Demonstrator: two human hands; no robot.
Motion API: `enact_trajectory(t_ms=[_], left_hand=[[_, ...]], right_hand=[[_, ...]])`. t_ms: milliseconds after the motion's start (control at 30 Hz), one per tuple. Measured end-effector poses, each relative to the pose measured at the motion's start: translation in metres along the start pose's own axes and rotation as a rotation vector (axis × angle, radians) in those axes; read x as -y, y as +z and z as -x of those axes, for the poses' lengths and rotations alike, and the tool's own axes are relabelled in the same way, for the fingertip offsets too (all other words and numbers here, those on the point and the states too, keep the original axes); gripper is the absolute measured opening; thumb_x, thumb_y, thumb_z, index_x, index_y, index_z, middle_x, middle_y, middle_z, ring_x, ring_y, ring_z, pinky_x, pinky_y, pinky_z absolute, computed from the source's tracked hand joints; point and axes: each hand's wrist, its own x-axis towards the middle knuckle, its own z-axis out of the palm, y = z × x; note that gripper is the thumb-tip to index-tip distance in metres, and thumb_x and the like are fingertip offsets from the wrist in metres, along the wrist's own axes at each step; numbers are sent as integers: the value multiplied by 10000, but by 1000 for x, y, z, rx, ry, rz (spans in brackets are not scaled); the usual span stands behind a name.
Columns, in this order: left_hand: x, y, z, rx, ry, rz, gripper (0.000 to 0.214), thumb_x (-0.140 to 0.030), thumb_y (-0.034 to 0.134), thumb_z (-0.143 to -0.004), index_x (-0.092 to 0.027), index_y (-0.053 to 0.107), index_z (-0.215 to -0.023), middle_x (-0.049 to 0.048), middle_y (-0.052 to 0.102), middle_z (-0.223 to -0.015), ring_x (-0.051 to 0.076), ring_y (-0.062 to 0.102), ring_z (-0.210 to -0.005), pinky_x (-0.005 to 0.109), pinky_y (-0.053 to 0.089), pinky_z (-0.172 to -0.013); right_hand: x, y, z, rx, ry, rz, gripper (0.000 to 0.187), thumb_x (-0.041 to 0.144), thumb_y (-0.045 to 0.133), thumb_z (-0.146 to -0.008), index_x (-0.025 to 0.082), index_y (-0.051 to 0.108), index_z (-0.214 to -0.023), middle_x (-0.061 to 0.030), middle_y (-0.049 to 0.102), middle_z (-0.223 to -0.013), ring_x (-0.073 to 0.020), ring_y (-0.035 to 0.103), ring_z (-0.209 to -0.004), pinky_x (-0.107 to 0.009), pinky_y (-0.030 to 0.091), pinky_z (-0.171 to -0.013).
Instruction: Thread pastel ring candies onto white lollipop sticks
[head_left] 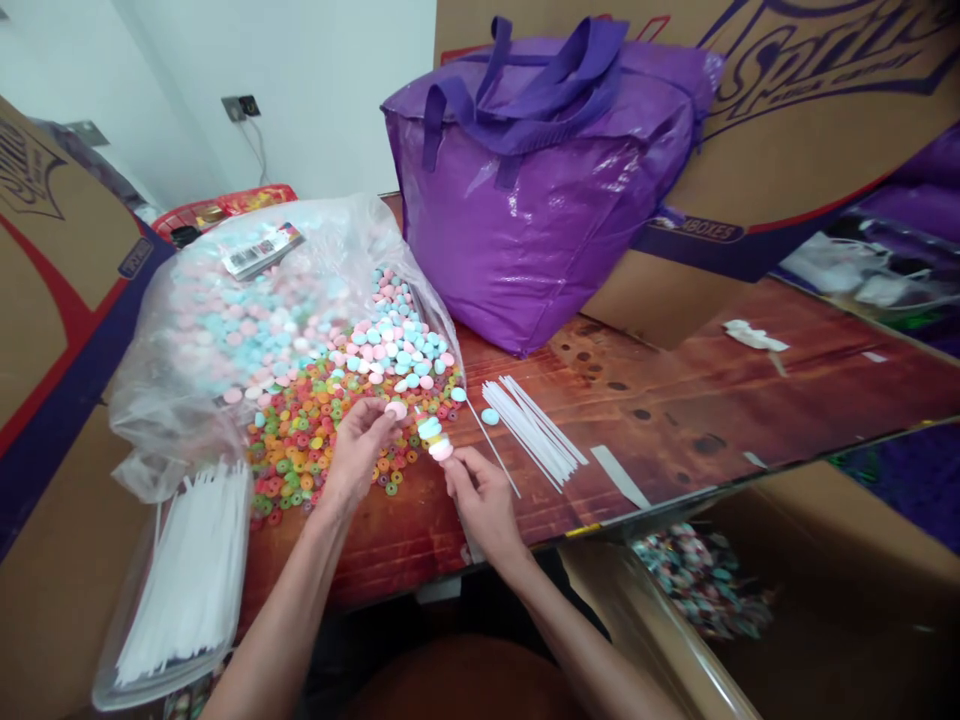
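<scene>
Between the thumb and fingers of my left hand (361,440) is a pale pink candy (396,410), flat and rounded. My right hand (484,495) pinches a candy skewer (433,434), a stick threaded with blue, yellow, white and pink pieces. Its tip points up and away, close to the pink candy but apart from it. Under and around my left hand spreads a pile of ring-shaped gummies (300,450) in orange, green and red. Behind them, pink, blue and white candies (401,350) spill from a clear plastic bag (352,225).
White sticks (532,430) lie on the wooden table (645,400), right of my hands. A plastic tub (124,650) at the left holds many more. A purple bag (540,220) and cardboard boxes (847,170) stand behind. Below the table's right edge are wrapped candies (705,580).
</scene>
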Motion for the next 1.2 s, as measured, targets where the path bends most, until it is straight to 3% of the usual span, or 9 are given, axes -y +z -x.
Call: enact_trajectory(t_ms=[133, 300, 633, 800, 967, 1067, 1200], left_hand=[[11, -3, 3, -78, 109, 2, 411, -401, 827, -660, -186, 571, -901, 11, 696, -855, 159, 682, -801, 240, 524, -688], [16, -7, 5, -26, 109, -12, 440, -368, 792, -710, -175, 641, -1076, 48, 720, -959, 178, 687, -866, 268, 524, -760], [18, -9, 10, -3, 228, -53, 267, -308, 764, -734, -173, 675, -947, 45, 721, -911, 177, 681, -863, 267, 535, -772], [29, -17, 9, 4, 318, -220, 234, -298, 690, -815, -182, 696, -1018, 68, 737, -999, 202, 690, -934, 323, 545, -866], [33, -24, 10, -7, 399, -516, 283, -309, 633, -883, -207, 718, -1133, 87, 719, -1121, 232, 676, -1001, 368, 525, -920], [32, -25, 13, 10, 378, -488, 296, -320, 629, -891, -214, 720, -1152, 88, 712, -1167, 242, 660, -1068, 379, 503, -966], [30, -21, 16, 10, 235, -278, 336, -394, 647, -883, -212, 716, -1157, 85, 720, -1163, 243, 662, -1078, 387, 503, -981]], right_hand=[[4, 2, 6, 63, -23, 29, 274, 323, 511, -959, 191, 556, -723, 52, 466, -578, -104, 445, -528, -226, 327, -529], [4, 6, 9, 103, -59, 84, 265, 314, 500, -964, 183, 586, -751, 53, 466, -567, -98, 442, -505, -220, 316, -503], [5, 5, 9, 110, -66, 185, 287, 325, 488, -963, 180, 593, -739, 43, 457, -591, -106, 420, -539, -233, 304, -533], [11, 0, 5, 193, -59, 260, 277, 320, 490, -948, 173, 620, -753, 47, 430, -591, -105, 400, -544, -237, 287, -540], [14, 0, 2, 171, -3, 269, 279, 330, 487, -934, 177, 600, -730, 48, 404, -576, -106, 372, -530, -240, 254, -506], [14, 4, 3, 139, -5, 271, 277, 335, 487, -929, 186, 580, -715, 47, 397, -567, -108, 360, -517, -244, 244, -493], [16, 8, 4, 110, -32, 291, 269, 328, 482, -927, 194, 564, -707, 47, 398, -556, -109, 353, -498, -250, 241, -486]])
